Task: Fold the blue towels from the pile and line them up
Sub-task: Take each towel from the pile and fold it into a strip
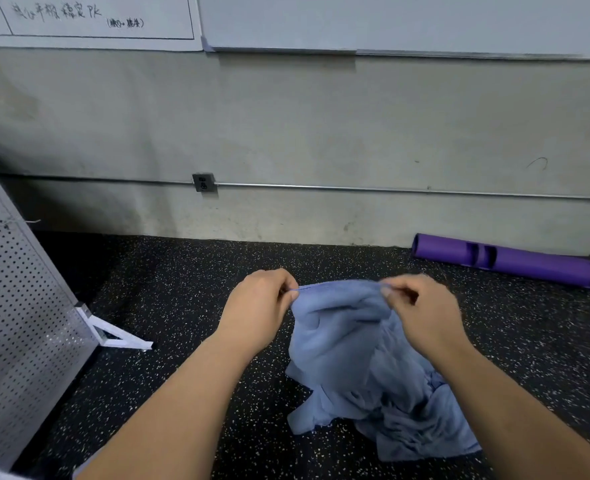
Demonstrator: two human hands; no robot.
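Left hand (258, 306) and right hand (421, 313) pinch blue towel (338, 327) above pile (418, 420)

A dark speckled floor (217, 393) fills the lower frame. On it: a blue towel pile (407, 420) lower right, a purple tube (529, 265) right, a white bracket (113, 332) left.

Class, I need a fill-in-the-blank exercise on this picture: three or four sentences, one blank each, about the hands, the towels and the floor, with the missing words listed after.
1. The left hand and right hand both pinch the top edge of a ____ towel.
2. The pile of towels lies on the speckled ____.
3. The tube by the wall is ____ in colour.
4. The perforated panel stands on the person's ____ side.

Missing words: blue; floor; purple; left
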